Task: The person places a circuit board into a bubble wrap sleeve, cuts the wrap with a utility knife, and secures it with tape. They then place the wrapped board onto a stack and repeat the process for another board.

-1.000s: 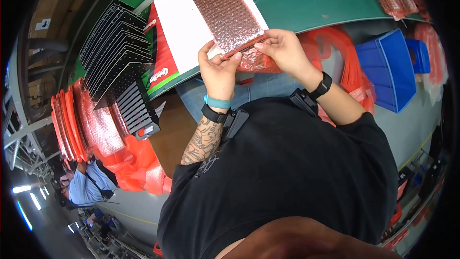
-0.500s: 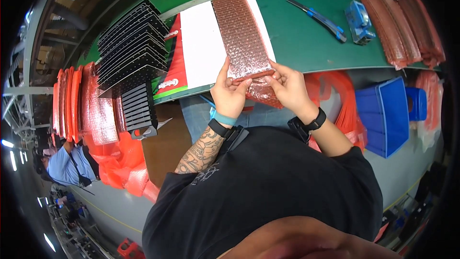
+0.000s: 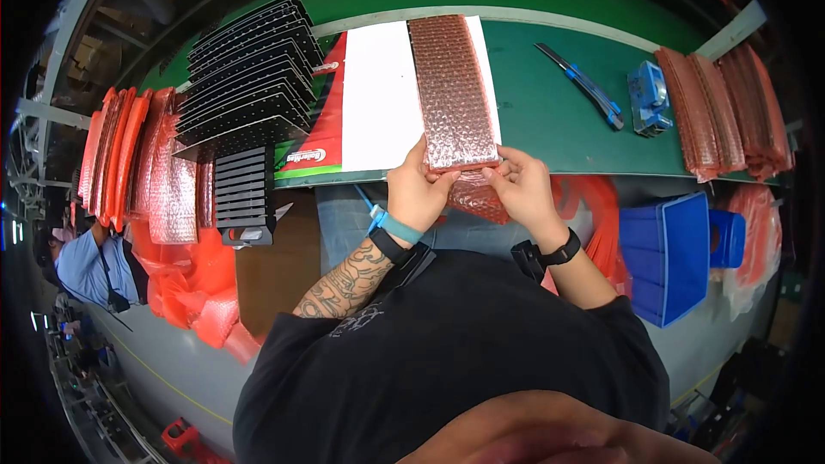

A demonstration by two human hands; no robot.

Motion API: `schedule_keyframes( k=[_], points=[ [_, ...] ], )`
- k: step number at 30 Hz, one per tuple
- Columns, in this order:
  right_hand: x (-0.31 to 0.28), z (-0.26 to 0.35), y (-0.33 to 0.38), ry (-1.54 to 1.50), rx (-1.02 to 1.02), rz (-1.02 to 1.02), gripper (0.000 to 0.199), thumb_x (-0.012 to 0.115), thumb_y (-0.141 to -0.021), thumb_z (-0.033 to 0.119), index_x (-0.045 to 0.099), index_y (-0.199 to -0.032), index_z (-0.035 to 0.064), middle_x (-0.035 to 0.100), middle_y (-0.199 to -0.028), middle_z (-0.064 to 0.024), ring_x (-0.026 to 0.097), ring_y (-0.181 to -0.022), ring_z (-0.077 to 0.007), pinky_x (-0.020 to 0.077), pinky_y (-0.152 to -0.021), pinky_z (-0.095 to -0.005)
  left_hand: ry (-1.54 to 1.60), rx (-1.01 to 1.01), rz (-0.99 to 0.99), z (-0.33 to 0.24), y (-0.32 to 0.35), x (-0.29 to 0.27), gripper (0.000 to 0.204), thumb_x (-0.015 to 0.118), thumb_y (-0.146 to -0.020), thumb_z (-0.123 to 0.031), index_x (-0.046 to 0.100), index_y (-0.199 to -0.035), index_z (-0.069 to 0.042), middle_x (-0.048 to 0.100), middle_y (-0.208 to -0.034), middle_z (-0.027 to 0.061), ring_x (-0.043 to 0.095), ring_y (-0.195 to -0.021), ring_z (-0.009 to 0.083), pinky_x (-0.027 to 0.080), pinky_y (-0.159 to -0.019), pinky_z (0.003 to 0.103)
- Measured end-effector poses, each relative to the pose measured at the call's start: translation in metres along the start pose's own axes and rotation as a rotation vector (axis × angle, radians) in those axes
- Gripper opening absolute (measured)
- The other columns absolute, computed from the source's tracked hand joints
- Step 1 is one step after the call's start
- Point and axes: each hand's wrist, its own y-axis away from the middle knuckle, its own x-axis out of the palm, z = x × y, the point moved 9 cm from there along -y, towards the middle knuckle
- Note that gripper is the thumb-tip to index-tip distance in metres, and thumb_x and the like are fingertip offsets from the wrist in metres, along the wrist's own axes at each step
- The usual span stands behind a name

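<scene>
Your 2 hands are at the near end of the red bubble-wrap packet [image 3: 455, 90], which lies lengthwise on the white sheet [image 3: 375, 99] at the front edge of the green table [image 3: 563, 137]. Your left hand [image 3: 417, 189] grips its near left corner, and your right hand [image 3: 522, 189] pinches its near right corner, thumbs turned in toward each other. Between and below them a loose flap [image 3: 479, 196] of the same wrap hangs past the table edge. What is inside the packet is hidden, so I cannot tell how far in it sits.

The step in hand looks like squaring up that open end. I would hold both corners level and pull with equal force, so the mouth doesn't skew to 1 side. Press lightly with your thumbs; thin wrap probably creases or tears under a hard pinch. Mind the flap, which could catch between your body and the table edge.

The knife [image 3: 584, 90] and the blue tape dispenser [image 3: 649, 99] lie to your right, well apart from the packet, so your wrists have room to work.
</scene>
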Motion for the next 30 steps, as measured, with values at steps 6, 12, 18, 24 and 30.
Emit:
schedule_keyframes(
  k=[6,12,18,24,30],
  points=[
    [-0.002,0.041,-0.003,0.383,0.007,0.253,0.041,0.075,-0.090,0.009,0.065,-0.128,-0.0042,0.070,-0.082,-0.0088,0.062,-0.064,-0.0081,0.0481,-0.057,-0.0250,-0.377,-0.037,0.293,-0.029,-0.008,-0.015,0.067,0.080,-0.084,-0.021,0.054,-0.140,0.006,0.072,-0.082,0.0177,0.071,-0.066,0.0217,0.057,-0.064,0.033],
    [-0.047,0.049,-0.120,0.122,-0.194,0.076,0.034,0.069,-0.095,0.012,0.068,-0.127,-0.0004,0.071,-0.091,-0.0091,0.063,-0.076,-0.0112,0.0527,-0.067,-0.0274,-0.130,0.115,0.085,-0.028,-0.128,-0.067,0.059,0.080,-0.085,-0.031,0.065,-0.128,0.006,0.074,-0.087,0.0188,0.072,-0.074,0.0258,0.056,-0.070,0.035],
    [-0.003,0.029,-0.259,-0.189,0.059,0.120,0.038,0.071,-0.095,0.012,0.066,-0.129,-0.0019,0.068,-0.101,-0.0050,0.062,-0.084,-0.0122,0.0522,-0.069,-0.0271,-0.157,0.032,-0.188,0.013,-0.232,-0.039,0.054,0.081,-0.084,-0.033,0.069,-0.121,0.005,0.075,-0.097,0.0169,0.071,-0.085,0.0265,0.056,-0.079,0.036],
    [0.008,0.028,-0.279,-0.037,-0.046,0.118,0.047,0.079,-0.088,0.010,0.065,-0.131,-0.0023,0.065,-0.105,-0.0042,0.061,-0.087,-0.0114,0.0501,-0.070,-0.0255,-0.306,0.082,-0.288,0.000,-0.233,-0.035,0.051,0.084,-0.078,-0.033,0.073,-0.112,0.004,0.074,-0.101,0.0183,0.071,-0.093,0.0334,0.056,-0.085,0.040],
    [0.010,0.024,-0.283,-0.123,-0.057,0.134,0.053,0.084,-0.084,0.011,0.065,-0.132,-0.0018,0.062,-0.103,-0.0027,0.060,-0.088,-0.0113,0.0499,-0.073,-0.0254,-0.309,0.167,-0.335,0.006,-0.233,-0.037,0.041,0.081,-0.081,-0.027,0.074,-0.111,0.000,0.075,-0.098,0.0136,0.070,-0.080,0.0239,0.055,-0.077,0.036]
  ],
)
